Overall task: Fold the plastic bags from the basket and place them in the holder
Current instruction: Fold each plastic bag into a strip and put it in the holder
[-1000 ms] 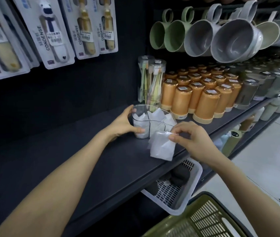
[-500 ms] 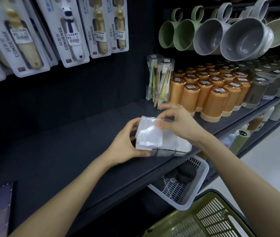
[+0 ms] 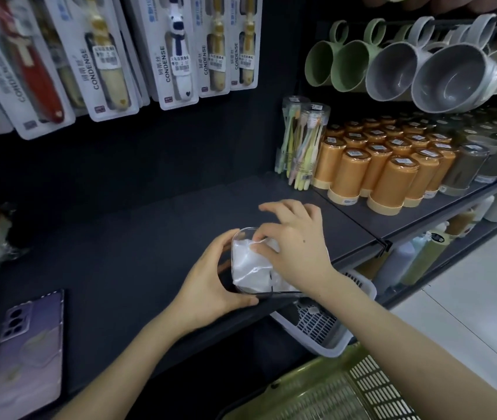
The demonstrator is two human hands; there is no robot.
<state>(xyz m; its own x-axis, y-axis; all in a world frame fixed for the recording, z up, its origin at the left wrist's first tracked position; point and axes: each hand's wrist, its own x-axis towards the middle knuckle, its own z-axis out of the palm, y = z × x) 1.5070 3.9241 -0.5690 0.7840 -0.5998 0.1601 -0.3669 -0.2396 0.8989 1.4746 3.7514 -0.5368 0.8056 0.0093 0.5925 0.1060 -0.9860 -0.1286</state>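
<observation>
White crinkled plastic is pinched at its top edge by the fingers (image 3: 258, 236) of the right hand (image 3: 298, 253), which push a folded bag (image 3: 250, 268) down into the clear holder (image 3: 245, 230). The left hand (image 3: 211, 286) curls round the holder's side and steadies it on the dark shelf (image 3: 120, 253). Placing looks nearly done, so next the pinch should release without pulling the fold open, then reach to the green basket (image 3: 332, 395) below.

clear holder (image 3: 242, 237) on shelf, folded white bags (image 3: 248, 265) inside
</observation>
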